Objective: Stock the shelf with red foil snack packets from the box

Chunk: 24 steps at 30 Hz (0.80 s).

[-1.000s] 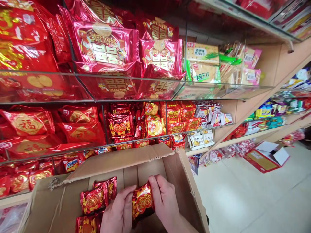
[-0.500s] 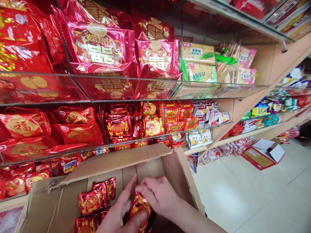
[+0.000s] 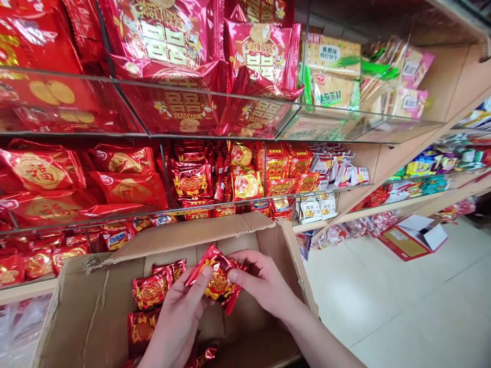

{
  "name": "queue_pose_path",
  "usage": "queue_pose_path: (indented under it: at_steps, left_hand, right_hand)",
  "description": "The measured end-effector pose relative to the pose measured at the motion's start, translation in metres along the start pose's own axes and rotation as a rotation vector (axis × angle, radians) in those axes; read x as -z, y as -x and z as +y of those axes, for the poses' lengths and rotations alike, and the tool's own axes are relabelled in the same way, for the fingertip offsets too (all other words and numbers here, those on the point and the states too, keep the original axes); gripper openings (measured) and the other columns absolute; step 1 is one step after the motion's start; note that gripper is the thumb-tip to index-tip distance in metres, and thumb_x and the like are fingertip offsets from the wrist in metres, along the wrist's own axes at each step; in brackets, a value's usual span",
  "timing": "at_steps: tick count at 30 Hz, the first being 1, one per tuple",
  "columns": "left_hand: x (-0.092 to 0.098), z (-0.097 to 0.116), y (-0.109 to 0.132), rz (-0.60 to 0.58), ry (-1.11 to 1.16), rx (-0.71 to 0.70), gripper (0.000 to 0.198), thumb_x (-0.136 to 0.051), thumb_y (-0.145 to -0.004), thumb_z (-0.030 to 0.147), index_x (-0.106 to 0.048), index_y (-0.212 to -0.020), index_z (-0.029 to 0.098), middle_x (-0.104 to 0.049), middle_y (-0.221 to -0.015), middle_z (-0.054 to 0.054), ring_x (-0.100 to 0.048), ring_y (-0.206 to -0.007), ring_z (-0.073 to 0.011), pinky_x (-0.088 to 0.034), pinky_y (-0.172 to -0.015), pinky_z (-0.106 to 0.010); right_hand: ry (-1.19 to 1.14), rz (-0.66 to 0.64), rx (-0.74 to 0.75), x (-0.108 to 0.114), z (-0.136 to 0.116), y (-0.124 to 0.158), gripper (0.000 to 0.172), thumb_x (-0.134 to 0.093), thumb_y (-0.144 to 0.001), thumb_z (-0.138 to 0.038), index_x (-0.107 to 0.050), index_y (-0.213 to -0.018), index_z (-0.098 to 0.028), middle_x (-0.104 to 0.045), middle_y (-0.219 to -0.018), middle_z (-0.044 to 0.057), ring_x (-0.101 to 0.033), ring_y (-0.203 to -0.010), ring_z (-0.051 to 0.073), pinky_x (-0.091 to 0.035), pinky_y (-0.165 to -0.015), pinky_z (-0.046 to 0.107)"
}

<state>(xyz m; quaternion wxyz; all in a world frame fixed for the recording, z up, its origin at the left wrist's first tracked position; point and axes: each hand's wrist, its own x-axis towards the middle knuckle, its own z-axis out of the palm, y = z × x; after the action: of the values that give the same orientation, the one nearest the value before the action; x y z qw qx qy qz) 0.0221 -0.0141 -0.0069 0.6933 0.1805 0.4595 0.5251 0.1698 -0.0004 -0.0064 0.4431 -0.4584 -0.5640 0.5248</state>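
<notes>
Between both hands, above an open cardboard box (image 3: 245, 240), is a red and gold foil snack packet (image 3: 219, 280). My left hand (image 3: 184, 312) grips its left side, with the thumb on top of the foil. At its right side, my right hand (image 3: 264, 281) pinches the packet between thumb and fingers. Part of another red wrapper seems tucked behind it, though I cannot tell whether that is a second packet. Inside the box, several matching packets (image 3: 152, 290) lie to the left, partly covered by my left hand and forearm.
Shelves with clear plastic fronts (image 3: 230, 115) rise behind the box, filled with red biscuit bags (image 3: 164, 97) and small packets (image 3: 192, 179). To the right are a tiled floor (image 3: 383, 296) and an open red carton (image 3: 414, 236). A plastic bag (image 3: 23, 327) shows at lower left.
The packet has been raised and turned so its printed face shows. My right hand has shifted to its right side. The view has tilted downward, and more of the packets in the box shows.
</notes>
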Motion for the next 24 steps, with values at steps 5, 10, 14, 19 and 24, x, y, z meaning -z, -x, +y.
queue_pose_path:
  at_steps: [5, 10, 14, 19, 24]
  left_hand:
    - [-0.001, -0.005, -0.002, 0.126, 0.1, -0.003, 0.03, -0.08, -0.05, 0.029, -0.065, -0.074, 0.019, -0.07, -0.069, 0.004, -0.063, -0.071, -0.0141, -0.051, -0.059, -0.021]
    - [-0.01, 0.003, 0.007, 0.238, 0.06, 0.007, 0.051, -0.082, -0.033, 0.04, -0.066, -0.077, 0.021, -0.072, -0.077, 0.001, -0.063, -0.086, -0.0224, -0.054, -0.063, -0.026]
    - [-0.009, 0.012, 0.013, 0.066, -0.17, -0.128, 0.052, -0.075, -0.048, 0.048, -0.064, -0.093, 0.023, -0.071, -0.092, -0.001, -0.063, -0.086, -0.0217, -0.053, -0.073, -0.029]
    - [0.007, -0.004, 0.011, -0.264, -0.497, -0.103, 0.034, -0.06, -0.069, 0.049, -0.063, -0.088, 0.021, -0.07, -0.079, -0.003, -0.063, -0.075, -0.0189, -0.05, -0.073, -0.03]
    - [0.034, -0.032, 0.008, -0.366, -0.586, 0.066, 0.043, -0.057, -0.066, 0.058, -0.059, -0.088, 0.022, -0.067, -0.079, -0.003, -0.06, -0.072, -0.0168, -0.047, -0.07, -0.029]
  right_hand:
    - [0.811, 0.112, 0.527, -0.007, 0.001, 0.011, 0.036, -0.058, -0.078, -0.032, -0.053, -0.111, -0.019, -0.055, -0.112, 0.009, -0.048, -0.1, 0.023, -0.043, -0.083, 0.035]
    - [1.233, 0.006, 0.885, -0.002, -0.015, 0.011, 0.031, -0.038, -0.085, -0.013, -0.054, -0.112, -0.011, -0.06, -0.11, 0.012, -0.053, -0.085, 0.022, -0.045, -0.068, 0.034]
    - [1.348, 0.079, 1.021, 0.023, -0.039, -0.023, 0.032, -0.037, -0.086, -0.016, -0.054, -0.113, -0.014, -0.058, -0.115, 0.011, -0.055, -0.085, 0.021, -0.044, -0.067, 0.035]
    - [1.393, 0.311, 0.835, 0.05, -0.061, -0.109, 0.036, -0.032, -0.09, -0.021, -0.046, -0.123, -0.018, -0.05, -0.125, 0.009, -0.054, -0.093, 0.02, -0.043, -0.075, 0.036]
    - [1.545, 0.416, 0.736, 0.049, -0.075, -0.17, 0.04, -0.026, -0.089, -0.015, -0.042, -0.126, -0.012, -0.051, -0.123, 0.014, -0.056, -0.084, 0.021, -0.041, -0.069, 0.035]
